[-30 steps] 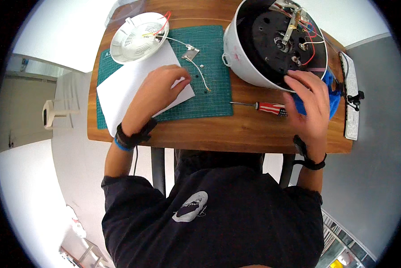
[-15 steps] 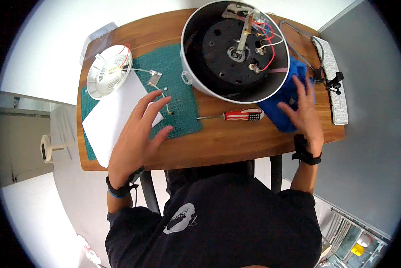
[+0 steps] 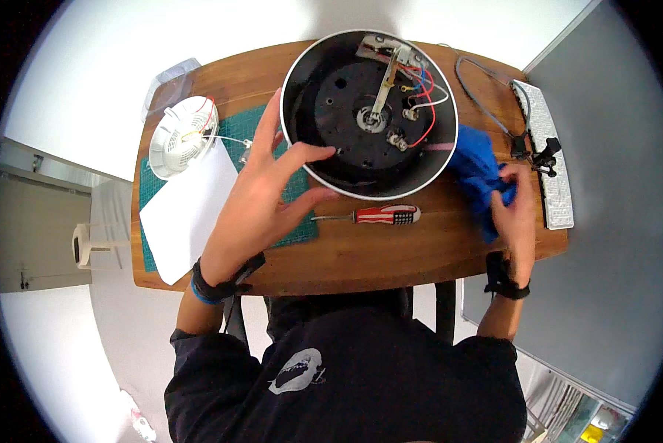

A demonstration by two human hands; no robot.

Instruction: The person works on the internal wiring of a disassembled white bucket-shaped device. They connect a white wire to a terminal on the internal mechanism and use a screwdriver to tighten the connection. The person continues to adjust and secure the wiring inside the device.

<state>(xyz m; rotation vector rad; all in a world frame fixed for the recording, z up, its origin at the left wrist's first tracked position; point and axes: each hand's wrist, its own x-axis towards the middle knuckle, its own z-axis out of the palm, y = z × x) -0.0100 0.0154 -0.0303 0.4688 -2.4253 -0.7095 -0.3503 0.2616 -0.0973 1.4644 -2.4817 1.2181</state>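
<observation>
Pot [image 3: 379,196] held by rim in left hand [image 3: 261,181]: fingers wide, one inside, thumb outside, forearm angled inward. Right hand's fingers [image 3: 507,193] closed on blue cloth [image 3: 473,159].

Looks like a small room used as a repair corner: wooden table [image 3: 390,258] with cutting mat [image 3: 237,124] left, screwdriver [image 3: 385,215] near side, wired-up opened appliance [image 3: 361,125] far. Grey panel [image 3: 605,207] right, stool [image 3: 83,246] left. Home or workshop: can't tell.
</observation>
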